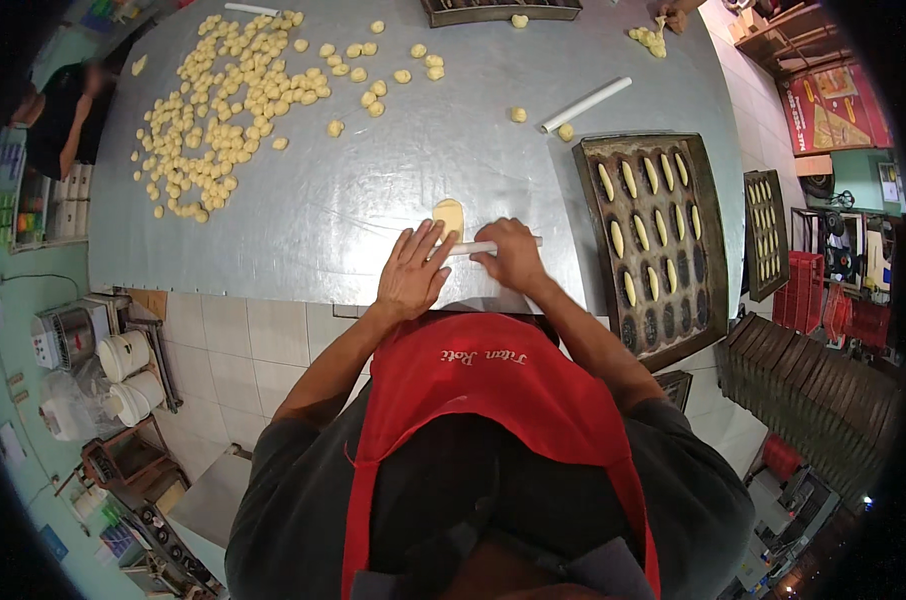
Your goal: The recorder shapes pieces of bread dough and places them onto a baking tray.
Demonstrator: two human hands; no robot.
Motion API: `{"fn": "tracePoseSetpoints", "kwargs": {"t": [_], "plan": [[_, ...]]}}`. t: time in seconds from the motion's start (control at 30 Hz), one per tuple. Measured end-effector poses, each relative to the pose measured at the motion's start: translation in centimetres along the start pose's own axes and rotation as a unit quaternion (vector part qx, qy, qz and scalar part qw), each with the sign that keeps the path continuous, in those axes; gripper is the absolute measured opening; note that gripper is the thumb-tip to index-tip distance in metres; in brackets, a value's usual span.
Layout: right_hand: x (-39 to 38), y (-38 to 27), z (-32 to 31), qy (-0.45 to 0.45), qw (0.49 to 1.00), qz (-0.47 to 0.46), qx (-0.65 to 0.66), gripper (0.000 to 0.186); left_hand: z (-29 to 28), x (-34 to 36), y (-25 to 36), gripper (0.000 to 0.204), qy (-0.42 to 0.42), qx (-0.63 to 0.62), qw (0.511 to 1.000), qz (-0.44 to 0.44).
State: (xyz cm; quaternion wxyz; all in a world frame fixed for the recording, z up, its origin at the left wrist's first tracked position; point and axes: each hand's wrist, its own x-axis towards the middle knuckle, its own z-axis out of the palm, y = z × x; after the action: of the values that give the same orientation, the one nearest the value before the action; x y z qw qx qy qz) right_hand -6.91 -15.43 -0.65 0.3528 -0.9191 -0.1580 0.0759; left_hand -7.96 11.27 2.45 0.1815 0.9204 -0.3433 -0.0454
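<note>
A flattened oval of pale dough (449,214) lies on the metal table near its front edge. Across its near end rests a white rolling pin (465,248). My right hand (513,256) has its fingers curled round the pin's right part. With fingers stretched out, my left hand (411,272) lies at the pin's left end and touches the dough's edge; the palm hides that tip of the pin. To the right, a dark baking tray (711,225) holds rows of slender dough pieces (641,231) in oval hollows, and several near hollows hold none.
Many small dough balls (213,110) spread over the table's (303,235) far left. Another white rolling pin (588,104) lies beyond the tray. A second filled tray (766,235) stands farther right. Another person's hand (677,16) is near dough (649,38) at the far edge; someone stands at left (58,120).
</note>
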Motion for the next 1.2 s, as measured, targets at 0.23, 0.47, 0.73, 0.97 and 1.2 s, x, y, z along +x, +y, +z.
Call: {"fn": "tracePoseSetpoints", "kwargs": {"t": [0.23, 0.47, 0.73, 0.97, 1.2], "plan": [[5.1, -3.1, 1.1, 0.155, 0.958, -0.087, -0.224, 0.046, 0.7, 5.2, 0.4, 0.063, 0.11, -0.06, 0.987, -0.099], [-0.5, -4.0, 1.9, 0.093, 0.962, -0.151, -0.206, 0.045, 0.6, -1.1, -0.4, 0.056, 0.024, -0.084, 0.995, 0.04], [7.4, -7.6, 5.1, 0.101, 0.979, -0.087, -0.151, 0.066, -3.0, 1.2, -7.7, 0.02, 0.16, -0.226, 0.958, -0.08], [10.6, -9.4, 3.3, 0.071, 0.975, -0.031, -0.209, 0.079, -4.8, 11.2, -18.3, 0.031, 0.193, -0.134, 0.95, -0.208], [6.6, -9.0, 2.9, 0.067, 0.997, -0.007, -0.045, 0.067, -4.4, 18.5, -20.4, 0.033, 0.122, -0.167, 0.926, -0.316]]}}
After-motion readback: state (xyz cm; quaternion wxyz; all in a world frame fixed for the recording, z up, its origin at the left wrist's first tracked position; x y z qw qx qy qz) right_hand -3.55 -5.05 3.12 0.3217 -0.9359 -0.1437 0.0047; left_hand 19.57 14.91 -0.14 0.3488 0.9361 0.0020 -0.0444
